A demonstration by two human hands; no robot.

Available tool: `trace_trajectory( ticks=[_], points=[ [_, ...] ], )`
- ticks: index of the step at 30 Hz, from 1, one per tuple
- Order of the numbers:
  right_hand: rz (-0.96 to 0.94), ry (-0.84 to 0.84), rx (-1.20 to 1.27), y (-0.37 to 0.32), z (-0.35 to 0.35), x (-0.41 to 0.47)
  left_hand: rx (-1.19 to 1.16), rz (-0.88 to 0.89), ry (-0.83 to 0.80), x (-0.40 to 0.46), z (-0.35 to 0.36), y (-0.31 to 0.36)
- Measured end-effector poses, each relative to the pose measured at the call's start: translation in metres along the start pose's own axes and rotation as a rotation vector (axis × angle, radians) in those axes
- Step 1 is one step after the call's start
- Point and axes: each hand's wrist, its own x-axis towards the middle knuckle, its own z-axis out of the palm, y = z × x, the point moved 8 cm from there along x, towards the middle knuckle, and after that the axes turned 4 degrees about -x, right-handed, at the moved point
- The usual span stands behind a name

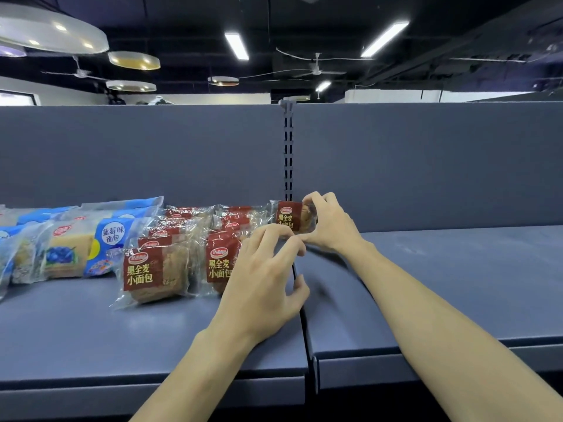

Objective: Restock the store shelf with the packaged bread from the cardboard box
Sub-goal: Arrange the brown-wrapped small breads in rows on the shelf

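Head view shows both hands working at the far end of a row of packaged bread on the grey shelf (158, 327), close to the seam (300, 300) between 2 shelf panels. The right hand (330, 222) is closed around a red-labelled bread pack (291, 216), fingers curled over its top right corner and thumb below, setting it upright against the back panel (152, 147). The left hand (265, 269) is loosely open, fingertips touching the pack's lower edge and holding nothing of its own. More red packs (152, 269) stand in 2 rows to the left, with blue blueberry packs (76, 248) further left. The cardboard box is not in view. The likely trouble is the slippery wrapper: if released while tilted, the pack could topple forward or slide toward the seam. The left wrist also hangs just beside the nearest red pack (219, 261), so a careless withdrawal might knock that row down like dominoes.
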Motion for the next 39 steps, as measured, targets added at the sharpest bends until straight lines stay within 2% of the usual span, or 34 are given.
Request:
trace_trajectory(
  ticks=[5, 17, 23, 31, 36, 39],
  points=[
    [-0.004, 0.04, -0.046, 0.0, -0.004, -0.004, -0.01, -0.038, 0.056, 0.0, -0.006, -0.003],
    [0.035, 0.043, -0.062, -0.003, -0.006, -0.006, 0.006, -0.044, 0.048, 0.0, -0.005, -0.004],
    [0.052, 0.129, -0.119, -0.007, -0.022, -0.007, 0.021, -0.05, 0.043, 0.0, -0.005, -0.004],
    [0.02, 0.027, -0.161, -0.012, -0.015, -0.01, 0.016, -0.052, 0.042, 0.0, -0.005, -0.004],
    [-0.057, -0.138, -0.164, -0.018, 0.006, -0.013, 0.024, -0.051, 0.045, -0.001, -0.006, -0.003],
    [-0.098, -0.17, -0.13, -0.023, 0.014, -0.012, 0.031, -0.046, 0.047, -0.002, -0.006, -0.003]
  ],
)
